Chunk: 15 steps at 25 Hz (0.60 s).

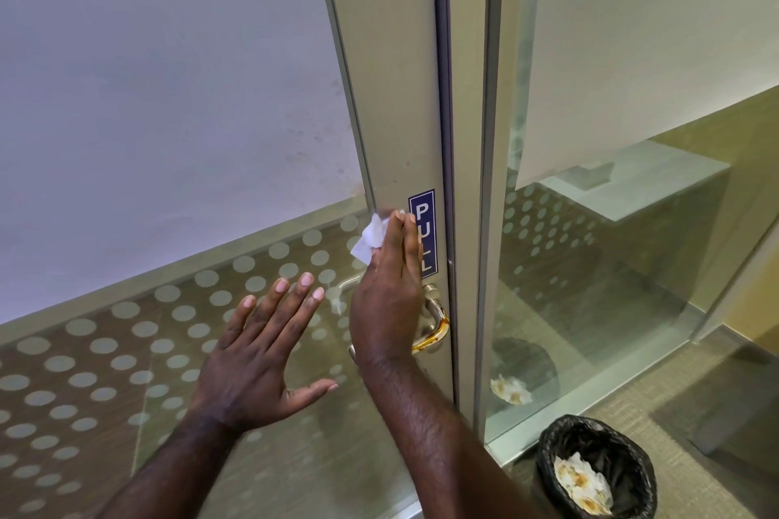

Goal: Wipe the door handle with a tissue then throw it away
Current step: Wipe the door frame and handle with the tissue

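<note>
Now, starting at the left, my left hand [257, 354] hovers in front of the frosted, dotted glass of the door, fingers spread wide and flat, gripping nothing. Just beside it, my right hand [390, 299] is closed around a crumpled white tissue [369, 238], the paper bunched between the fingers and pressed against the metal door stile, above the door handle [434, 318]. The handle itself sits partly hidden behind my right hand; the curved part that shows carries an orange-brown smear along its bend.

I judge the wiping step to be in hand but not finished: the tissue is on the stile above the handle, not on the stain, and what I can see of the paper looks clean. The next move calls for bringing the tissue down onto the lever and rubbing along the stained curve, probably wrapping the paper round it to reach the underside.

Right of my fingers a blue sticker [423, 234] reads "PULL" in white letters, set vertically. Further right, on the floor by the fixed glass panel, stands a bin [598, 472] lined with a black bag, with stained tissues already inside. That is where this tissue should end up.
</note>
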Tool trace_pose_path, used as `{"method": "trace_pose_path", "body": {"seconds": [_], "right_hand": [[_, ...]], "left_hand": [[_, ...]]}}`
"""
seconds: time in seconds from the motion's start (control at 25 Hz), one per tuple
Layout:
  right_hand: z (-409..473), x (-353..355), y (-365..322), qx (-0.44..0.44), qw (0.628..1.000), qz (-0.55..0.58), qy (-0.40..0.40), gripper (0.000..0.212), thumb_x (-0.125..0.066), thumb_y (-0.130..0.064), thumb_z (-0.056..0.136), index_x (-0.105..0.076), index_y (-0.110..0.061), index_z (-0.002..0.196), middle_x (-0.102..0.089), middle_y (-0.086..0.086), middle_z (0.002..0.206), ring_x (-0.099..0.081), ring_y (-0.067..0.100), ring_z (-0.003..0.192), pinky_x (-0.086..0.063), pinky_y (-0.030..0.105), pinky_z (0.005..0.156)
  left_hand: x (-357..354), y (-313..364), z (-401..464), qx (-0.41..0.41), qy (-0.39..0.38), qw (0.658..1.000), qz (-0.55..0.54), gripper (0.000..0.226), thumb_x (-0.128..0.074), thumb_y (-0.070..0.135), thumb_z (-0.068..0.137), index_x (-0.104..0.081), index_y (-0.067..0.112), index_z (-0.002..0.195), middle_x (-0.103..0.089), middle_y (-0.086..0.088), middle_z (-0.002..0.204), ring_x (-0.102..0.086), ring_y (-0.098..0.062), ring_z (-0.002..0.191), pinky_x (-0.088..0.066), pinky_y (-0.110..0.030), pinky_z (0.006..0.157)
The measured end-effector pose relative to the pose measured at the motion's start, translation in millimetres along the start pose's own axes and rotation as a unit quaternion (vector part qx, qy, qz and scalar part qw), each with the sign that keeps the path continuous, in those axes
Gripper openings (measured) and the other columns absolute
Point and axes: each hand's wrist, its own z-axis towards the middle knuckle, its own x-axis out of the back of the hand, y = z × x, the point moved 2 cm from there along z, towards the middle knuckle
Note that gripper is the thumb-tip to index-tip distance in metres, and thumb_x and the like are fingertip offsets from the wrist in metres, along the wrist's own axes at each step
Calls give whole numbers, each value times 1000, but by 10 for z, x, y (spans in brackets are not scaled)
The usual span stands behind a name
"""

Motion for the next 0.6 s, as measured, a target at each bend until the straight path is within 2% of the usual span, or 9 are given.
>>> {"method": "trace_pose_path", "body": {"seconds": [0.12,0.16,0.28,0.36,0.48,0.6], "right_hand": [[45,-12,-53,-2,1000,19,3,67,-61,16,82,-35,-3,141,-46,14,144,-39,23,135,-18,11,111],[66,-13,-64,-2,1000,23,3,67,-61,16,82,-35,-3,141,-45,14,144,-41,24,135,-18,10,111],[187,-11,-65,15,999,34,6,63,-59,13,86,-34,-2,142,-43,15,145,-41,26,135,-29,19,109],[302,2,-34,16,999,38,11,58,-55,13,89,-37,1,142,-42,19,146,-38,25,137,-28,16,109],[425,37,56,13,999,20,20,52,-54,10,91,-40,2,140,-44,21,144,-39,27,136,-29,20,109],[448,65,107,-10,1000,17,23,50,-53,7,93,-40,2,140,-44,21,144,-40,27,136,-19,8,109]], "left_hand": [[-5,1,-3,0,3,1000,5,102,-33,84,84,-16,20,161,-9,1,170,-10,-18,156,-6,-42,124],[-5,1,-3,0,5,1000,7,102,-34,84,84,-17,19,161,-10,1,170,-11,-18,156,-6,-42,124],[-5,4,-5,1,9,1000,7,102,-34,84,84,-17,19,161,-11,1,170,-11,-18,156,-6,-42,124],[-6,1,-6,2,6,1000,4,102,-32,84,84,-15,20,161,-9,2,170,-10,-18,156,-5,-42,124],[-4,-2,-4,4,2,1000,3,102,-31,85,84,-15,20,161,-9,2,170,-9,-17,156,-5,-41,125],[2,0,1,3,-2,1000,4,102,-31,85,84,-14,20,161,-8,2,170,-9,-18,156,-4,-40,125]]}}
